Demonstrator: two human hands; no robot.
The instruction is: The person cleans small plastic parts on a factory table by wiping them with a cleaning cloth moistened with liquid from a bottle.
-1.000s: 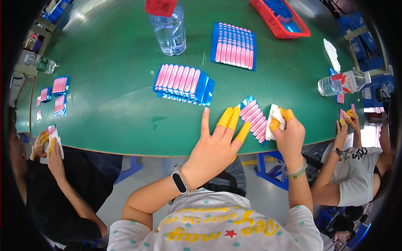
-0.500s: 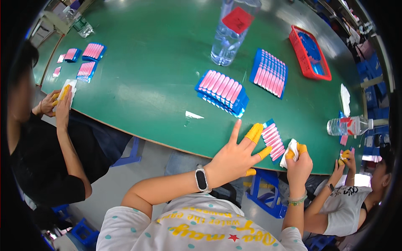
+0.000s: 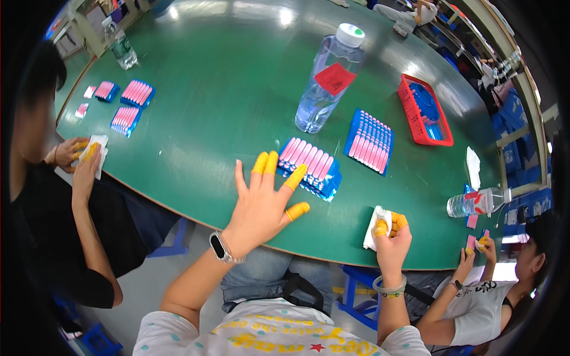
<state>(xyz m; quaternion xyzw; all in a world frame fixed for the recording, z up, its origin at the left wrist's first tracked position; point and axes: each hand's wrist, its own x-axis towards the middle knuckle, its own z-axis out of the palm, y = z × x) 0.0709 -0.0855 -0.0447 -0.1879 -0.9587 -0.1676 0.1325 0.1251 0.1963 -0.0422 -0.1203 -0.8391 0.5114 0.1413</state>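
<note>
My left hand (image 3: 261,199), with yellow finger cots on several fingers, is spread at the near left side of a stack of blue sheets (image 3: 314,161) bearing rows of pink rounded strips. Its index fingertip touches or hovers just over the stack; I cannot tell which. Over by the table's near edge, my right hand (image 3: 394,242) pinches a folded white cloth or tissue (image 3: 374,227) between yellow-capped fingers. Beyond and between the hands lies another blue sheet with pink strips (image 3: 369,144), flat on the green table (image 3: 208,130).
A tall clear bottle (image 3: 325,89) stands behind the stack. To its right is a red basket (image 3: 423,113) holding blue pieces. A smaller bottle (image 3: 478,203) lies at the right. Co-workers sit on both sides, the left one (image 3: 65,231) near more pink-and-blue sheets (image 3: 138,93).
My left hand has moved left and away from the table edge to the stack. The pink-striped piece that lay beside it at the edge is no longer there. My right hand keeps the white cloth.
</note>
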